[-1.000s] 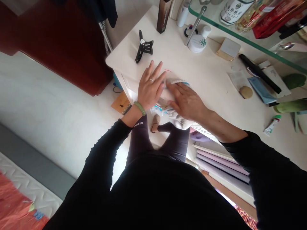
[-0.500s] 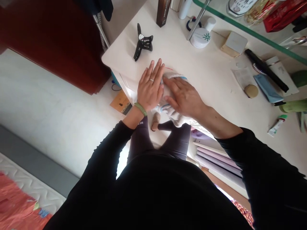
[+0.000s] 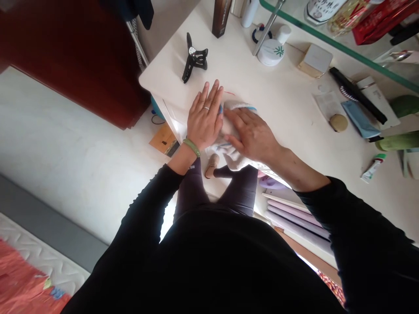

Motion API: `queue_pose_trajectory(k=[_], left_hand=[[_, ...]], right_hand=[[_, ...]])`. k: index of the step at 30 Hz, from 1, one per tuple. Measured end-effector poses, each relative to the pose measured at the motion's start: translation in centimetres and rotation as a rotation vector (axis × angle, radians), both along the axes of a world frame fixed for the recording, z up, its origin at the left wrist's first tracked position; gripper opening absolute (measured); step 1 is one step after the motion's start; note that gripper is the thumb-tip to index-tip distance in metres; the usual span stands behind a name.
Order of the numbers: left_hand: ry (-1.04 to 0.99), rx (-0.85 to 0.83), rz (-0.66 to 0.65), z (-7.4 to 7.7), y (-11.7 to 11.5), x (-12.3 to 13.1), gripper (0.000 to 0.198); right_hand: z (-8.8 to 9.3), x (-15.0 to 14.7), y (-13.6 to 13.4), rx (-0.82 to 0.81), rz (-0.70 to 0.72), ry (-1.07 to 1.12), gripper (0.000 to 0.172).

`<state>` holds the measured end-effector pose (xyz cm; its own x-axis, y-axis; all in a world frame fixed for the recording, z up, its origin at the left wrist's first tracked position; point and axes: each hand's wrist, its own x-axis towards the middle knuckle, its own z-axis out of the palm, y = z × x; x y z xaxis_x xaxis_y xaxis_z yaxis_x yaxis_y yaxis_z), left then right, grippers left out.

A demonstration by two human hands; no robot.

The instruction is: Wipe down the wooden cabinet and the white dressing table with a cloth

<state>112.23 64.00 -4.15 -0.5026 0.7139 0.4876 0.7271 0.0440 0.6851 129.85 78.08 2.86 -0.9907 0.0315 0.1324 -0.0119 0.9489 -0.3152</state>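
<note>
A whitish cloth (image 3: 236, 160) with blue edging lies bunched at the front edge of the white desk (image 3: 281, 100). My right hand (image 3: 253, 133) rests flat on it, fingers stretched out, covering much of the cloth. Beside it, my left hand (image 3: 204, 117), with a ring and a green bangle, lies flat at the desk edge with its fingers extended. Its thumb side meets the cloth; whether any cloth lies beneath its palm is hidden. Beyond the left fingertips sits a black hair clip (image 3: 193, 57) with a small white figure on it.
A dark brown box (image 3: 220, 18), a round white jar (image 3: 271, 52) and a small pale box (image 3: 315, 60) stand toward the back. Several tubes, including a blue one (image 3: 360, 118), lie at right. A glass shelf (image 3: 343, 46) overhangs the rear. Below are drawers and my legs.
Both hands stay flat in nearly the same place, and the cloth's folds have shifted slightly beneath my right hand. The things at the right appear a little farther left as the view moves.
</note>
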Motion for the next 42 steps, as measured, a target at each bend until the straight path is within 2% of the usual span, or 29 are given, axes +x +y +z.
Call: queue_pose_trajectory(k=[4, 6, 9, 12, 15, 17, 20, 24, 27, 30, 33, 37, 40, 42], left_hand=[[0.042, -0.013, 0.006, 0.2, 0.0, 0.2, 0.077], [0.072, -0.083, 0.037, 0.6, -0.1, 0.5, 0.082], [0.113, -0.222, 0.084, 1.5, -0.4, 1.0, 0.09], [0.124, -0.276, 0.098, 2.1, -0.6, 1.1, 0.096], [0.121, -0.288, 0.104, 2.4, -0.8, 0.9, 0.096], [0.118, -0.301, 0.105, 2.5, -0.9, 0.8, 0.096], [0.12, -0.339, 0.118, 2.8, -1.0, 0.9, 0.094], [0.181, -0.362, 0.126, 2.8, -0.9, 1.1, 0.103], [0.188, -0.331, 0.138, 2.5, -0.7, 1.2, 0.112], [0.184, -0.334, 0.126, 2.5, -0.8, 1.3, 0.114], [0.173, -0.351, 0.108, 2.8, -1.0, 1.4, 0.107], [0.157, -0.359, 0.133, 2.8, -1.0, 1.3, 0.11], [0.136, -0.342, 0.132, 2.7, -1.0, 1.3, 0.116], [0.113, -0.334, 0.117, 3.0, -1.1, 1.3, 0.112]], right_hand=[[-0.3, 3.2, -0.4, 0.025, -0.007, -0.027, 0.09], [-0.7, 2.8, -0.3, 0.051, -0.017, -0.046, 0.097], [-1.0, -0.9, 0.4, 0.067, -0.018, -0.076, 0.11], [-0.8, -5.7, 1.7, 0.044, 0.055, -0.131, 0.117], [-0.1, -8.4, 3.3, 0.027, 0.118, -0.2, 0.113], [0.3, -8.3, 4.6, 0.03, 0.051, -0.218, 0.104], [0.3, -5.3, 6.9, 0.045, -0.13, -0.184, 0.091], [-0.5, 2.2, 9.0, 0.072, -0.272, -0.126, 0.081], [-0.8, 7.5, 8.4, 0.107, -0.347, -0.145, 0.085], [-0.9, 9.8, 7.0, 0.121, -0.371, -0.165, 0.091], [-0.8, 7.6, 6.6, 0.116, -0.374, -0.164, 0.099], [-0.1, -0.5, 6.8, 0.08, -0.368, -0.18, 0.108], [0.8, -6.9, 5.6, 0.063, -0.383, -0.222, 0.116], [1.3, -9.3, 4.5, 0.075, -0.378, -0.26, 0.113]])
